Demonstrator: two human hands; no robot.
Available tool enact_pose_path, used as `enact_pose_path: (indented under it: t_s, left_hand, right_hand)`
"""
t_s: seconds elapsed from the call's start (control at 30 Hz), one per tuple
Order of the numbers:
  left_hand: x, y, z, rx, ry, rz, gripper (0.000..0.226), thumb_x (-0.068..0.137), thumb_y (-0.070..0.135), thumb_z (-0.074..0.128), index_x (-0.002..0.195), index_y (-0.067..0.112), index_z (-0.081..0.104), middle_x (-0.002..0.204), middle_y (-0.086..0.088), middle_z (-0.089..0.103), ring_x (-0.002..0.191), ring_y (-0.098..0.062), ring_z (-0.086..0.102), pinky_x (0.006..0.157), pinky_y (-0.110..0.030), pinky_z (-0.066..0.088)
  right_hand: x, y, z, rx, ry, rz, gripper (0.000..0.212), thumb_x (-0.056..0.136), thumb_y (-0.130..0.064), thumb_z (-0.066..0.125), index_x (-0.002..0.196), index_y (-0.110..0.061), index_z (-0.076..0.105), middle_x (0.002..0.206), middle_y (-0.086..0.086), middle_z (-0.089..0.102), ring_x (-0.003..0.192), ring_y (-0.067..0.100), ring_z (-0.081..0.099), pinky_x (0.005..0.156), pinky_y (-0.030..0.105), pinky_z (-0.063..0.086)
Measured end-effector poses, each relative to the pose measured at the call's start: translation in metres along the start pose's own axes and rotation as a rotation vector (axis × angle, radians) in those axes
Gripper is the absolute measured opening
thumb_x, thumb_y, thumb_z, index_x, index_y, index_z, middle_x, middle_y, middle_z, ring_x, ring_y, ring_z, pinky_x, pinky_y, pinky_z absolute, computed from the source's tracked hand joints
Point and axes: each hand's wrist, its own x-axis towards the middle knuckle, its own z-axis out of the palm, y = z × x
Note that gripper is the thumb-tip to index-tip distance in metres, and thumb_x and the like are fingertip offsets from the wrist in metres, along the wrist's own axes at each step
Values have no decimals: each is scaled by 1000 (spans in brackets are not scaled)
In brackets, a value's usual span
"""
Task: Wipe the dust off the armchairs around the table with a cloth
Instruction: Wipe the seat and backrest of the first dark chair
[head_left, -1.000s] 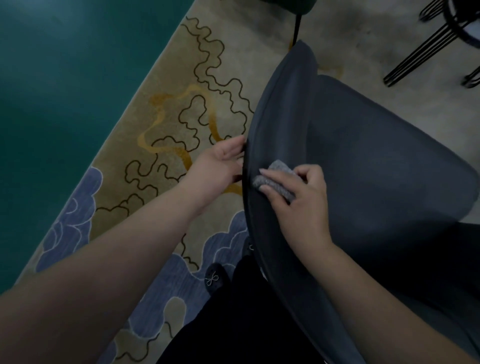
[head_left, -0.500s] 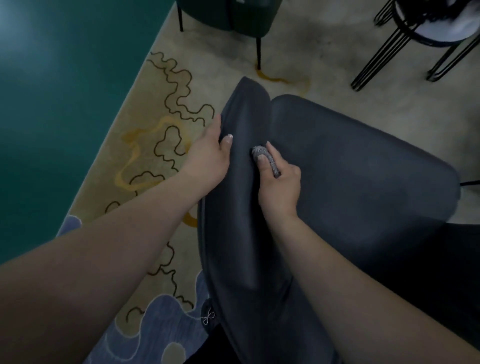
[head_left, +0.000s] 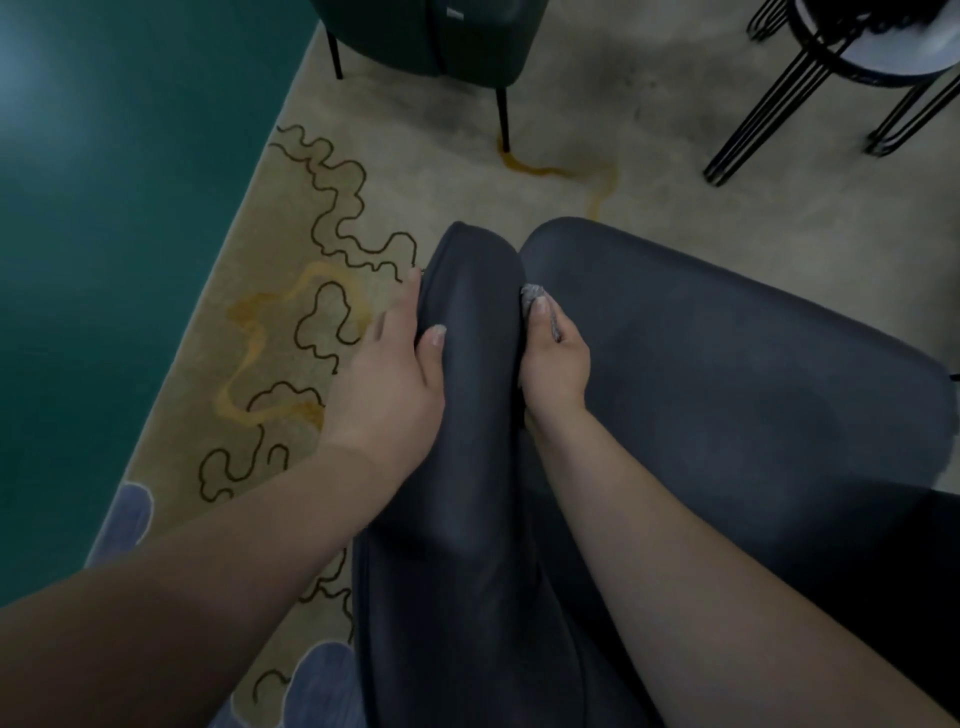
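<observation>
A dark grey armchair (head_left: 727, 395) fills the lower right, its left armrest (head_left: 472, 415) running up the middle. My left hand (head_left: 395, 384) grips the armrest's outer side, thumb on top and fingers curled round the edge. My right hand (head_left: 553, 364) holds a small grey cloth (head_left: 532, 296) and presses it into the gap between the armrest and the seat cushion. Most of the cloth is hidden under my fingers.
A dark green armchair (head_left: 441, 36) on thin black legs stands at the top. A round table with black wire legs (head_left: 769, 109) is at the top right. A beige rug (head_left: 415, 171) with squiggly lines lies beneath, with a teal floor (head_left: 104, 208) to the left.
Both hands have slid forward along the armrest toward its front end. My right hand with the cloth has dropped from the armrest's inner face into the gap beside the seat.
</observation>
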Motion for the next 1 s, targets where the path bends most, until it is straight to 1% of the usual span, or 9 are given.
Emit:
enact_pose_path:
  t_s: [0.13, 0.23, 0.33, 0.4, 0.47, 0.57, 0.67, 0.8, 1.0]
  left_hand:
    - [1, -1, 1, 2, 5, 8, 53, 99, 41, 28, 150, 36, 13, 150, -1, 35, 127, -23, 42, 98, -36, 37]
    - [1, -2, 1, 6, 1, -3, 55, 98, 43, 28, 150, 37, 12, 148, -3, 38, 125, -25, 44, 98, -37, 38]
    - [0, -2, 2, 7, 1, -4, 55, 98, 42, 29, 150, 38, 12, 145, -5, 42, 120, -27, 47, 93, -36, 39]
    - [0, 0, 1, 24, 2, -2, 55, 97, 42, 29, 150, 38, 12, 143, -6, 44, 117, -29, 50, 90, -37, 41]
    - [0, 0, 0, 33, 2, 2, 56, 96, 43, 29, 150, 37, 13, 143, -7, 44, 116, -30, 51, 90, -38, 42]
    - [1, 1, 0, 45, -1, -3, 58, 95, 44, 28, 150, 35, 14, 144, -8, 43, 117, -31, 50, 91, -39, 42]
    - [1, 2, 0, 54, -4, -13, 57, 95, 44, 27, 150, 36, 12, 144, -7, 43, 118, -32, 50, 93, -42, 43]
    - [1, -1, 0, 36, 3, -31, 55, 97, 43, 28, 150, 38, 12, 143, -5, 43, 121, -29, 48, 95, -40, 41]
    - [2, -1, 2, -26, 26, -32, 52, 99, 37, 35, 149, 34, 20, 145, -4, 43, 127, -24, 44, 101, -33, 35]
  right_hand:
    - [31, -14, 10, -22, -34, 13, 32, 99, -27, 50, 126, -14, 60, 106, -13, 62, 98, -2, 58, 83, 7, 44]
    - [43, -28, 18, -26, -85, 40, 31, 99, -28, 50, 125, -14, 61, 106, -11, 62, 103, 4, 59, 90, 16, 46]
    - [40, -43, 17, -90, -114, -8, 15, 98, -29, 52, 102, -27, 66, 101, -1, 71, 96, 11, 64, 86, 21, 51]
    - [27, -47, 13, -149, -176, -167, 14, 96, -30, 55, 95, -36, 67, 93, 12, 71, 91, 16, 67, 83, 18, 50]
    - [11, -42, 10, -224, -251, -319, 18, 93, -32, 59, 108, -37, 67, 98, 13, 63, 94, 4, 62, 90, 8, 42]
    - [12, -36, 15, -287, -231, -414, 25, 91, -33, 62, 116, -35, 66, 103, -2, 49, 93, -11, 53, 90, 1, 34]
    - [41, -41, 25, -236, -145, -311, 26, 94, -28, 59, 116, -19, 69, 108, -7, 65, 98, -7, 60, 92, 9, 43]
    - [69, -40, 29, -159, -125, -25, 33, 96, -29, 57, 122, -11, 65, 112, -4, 66, 108, 9, 61, 94, 15, 44]
    - [35, -49, 21, -370, -232, -379, 28, 95, -29, 58, 121, -22, 66, 109, 2, 56, 94, -7, 56, 95, 11, 42]
